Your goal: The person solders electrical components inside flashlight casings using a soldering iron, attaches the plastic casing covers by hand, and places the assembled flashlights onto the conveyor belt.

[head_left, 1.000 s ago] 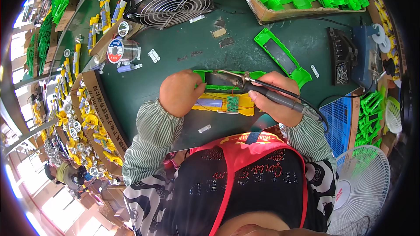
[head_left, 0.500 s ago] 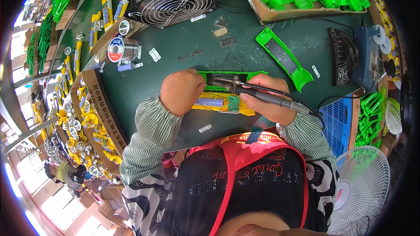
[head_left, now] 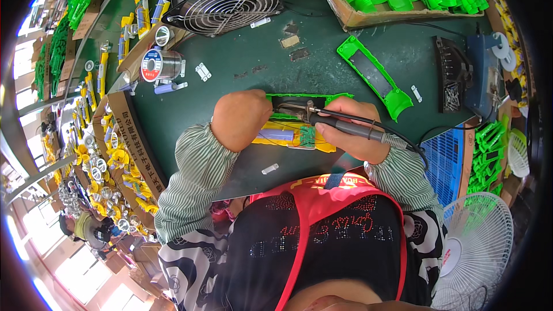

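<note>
My right hand (head_left: 360, 132) is closed around the grey grip of a soldering iron (head_left: 351, 128), with a dark cable trailing off to the right. Its metal tip reaches left over the inside of a green plastic housing (head_left: 340, 98) on the bench. At the left end of that housing, my left hand (head_left: 241, 120) is closed; what its fingers pinch is hidden beneath them. Just nearer to me lies a yellow housing (head_left: 327, 143) holding a lilac cylindrical battery (head_left: 275, 134) and a small green circuit board (head_left: 307, 137).
Another green housing (head_left: 374, 75) lies to the right. A solder spool (head_left: 167, 65) and black fan (head_left: 224, 6) stand at the back left. A box of green housings (head_left: 397, 14) is at the back right, above a blue soldering station (head_left: 481, 75). Cartons with yellow housings (head_left: 138, 150) line the left.
My left hand has shifted very slightly to the right, while its sleeve has moved a little outward. My right hand and the soldering iron look unmoved.
</note>
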{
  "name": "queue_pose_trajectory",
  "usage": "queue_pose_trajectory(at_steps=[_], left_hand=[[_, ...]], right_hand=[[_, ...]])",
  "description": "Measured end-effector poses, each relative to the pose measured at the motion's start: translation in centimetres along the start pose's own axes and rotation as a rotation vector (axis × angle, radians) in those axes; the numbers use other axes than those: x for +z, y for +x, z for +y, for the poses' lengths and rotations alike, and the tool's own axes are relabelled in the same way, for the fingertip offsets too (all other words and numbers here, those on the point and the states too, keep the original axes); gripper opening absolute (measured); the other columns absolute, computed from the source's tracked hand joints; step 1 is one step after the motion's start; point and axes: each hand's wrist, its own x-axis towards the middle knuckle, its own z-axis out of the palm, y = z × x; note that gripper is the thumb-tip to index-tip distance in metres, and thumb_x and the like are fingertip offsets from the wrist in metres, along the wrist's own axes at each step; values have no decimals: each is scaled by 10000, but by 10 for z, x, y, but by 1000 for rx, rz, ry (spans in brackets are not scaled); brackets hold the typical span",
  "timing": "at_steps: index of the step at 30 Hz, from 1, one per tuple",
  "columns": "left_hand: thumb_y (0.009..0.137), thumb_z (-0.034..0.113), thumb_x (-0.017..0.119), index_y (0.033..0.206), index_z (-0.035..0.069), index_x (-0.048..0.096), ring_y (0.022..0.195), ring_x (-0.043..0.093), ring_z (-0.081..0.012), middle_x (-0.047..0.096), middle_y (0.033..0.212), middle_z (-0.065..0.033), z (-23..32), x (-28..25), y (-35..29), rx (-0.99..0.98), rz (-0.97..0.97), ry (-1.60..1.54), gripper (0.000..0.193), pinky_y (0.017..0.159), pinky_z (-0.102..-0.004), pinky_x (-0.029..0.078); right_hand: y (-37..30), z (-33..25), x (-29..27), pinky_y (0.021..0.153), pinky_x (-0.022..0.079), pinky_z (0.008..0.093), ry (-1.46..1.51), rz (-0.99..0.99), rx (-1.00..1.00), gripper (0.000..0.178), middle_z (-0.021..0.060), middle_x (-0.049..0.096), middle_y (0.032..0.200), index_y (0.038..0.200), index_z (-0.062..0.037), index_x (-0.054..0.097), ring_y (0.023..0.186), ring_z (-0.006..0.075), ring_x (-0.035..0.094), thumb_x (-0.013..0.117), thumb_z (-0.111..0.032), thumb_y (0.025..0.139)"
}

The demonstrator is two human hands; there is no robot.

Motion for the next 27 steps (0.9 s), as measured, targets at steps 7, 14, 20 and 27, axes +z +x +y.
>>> queue_pose_trajectory(at_steps=[7,14,20,27], left_hand=[[798,159,593,705,67,634,668,573,-283,550,713,-85,0,0,1,25,-17,18,137,594,-405,451],[800,156,590,695,67,627,671,575,-282,550,718,-85,0,-1,2,31,-28,47,143,598,-401,456],[784,152,583,693,66,631,675,579,-279,554,721,-83,0,1,7,12,-40,37,134,602,-397,462],[769,151,581,696,54,638,688,583,-286,561,723,-90,0,3,4,-3,-38,40,134,619,-406,467]], right_hand=[[0,2,0,562,477,250,-24,10,-15,196,63,633,703,897,-17,602,612,92,610,691,-154,787],[0,-2,-2,564,471,245,28,-7,2,195,60,635,714,901,-16,604,620,89,604,690,-150,789],[0,3,-2,558,472,242,-21,8,-11,205,58,639,718,904,-8,602,618,79,601,693,-150,788],[-4,0,-1,541,473,242,7,59,-69,190,56,632,678,884,-15,600,586,92,604,696,-145,785]])
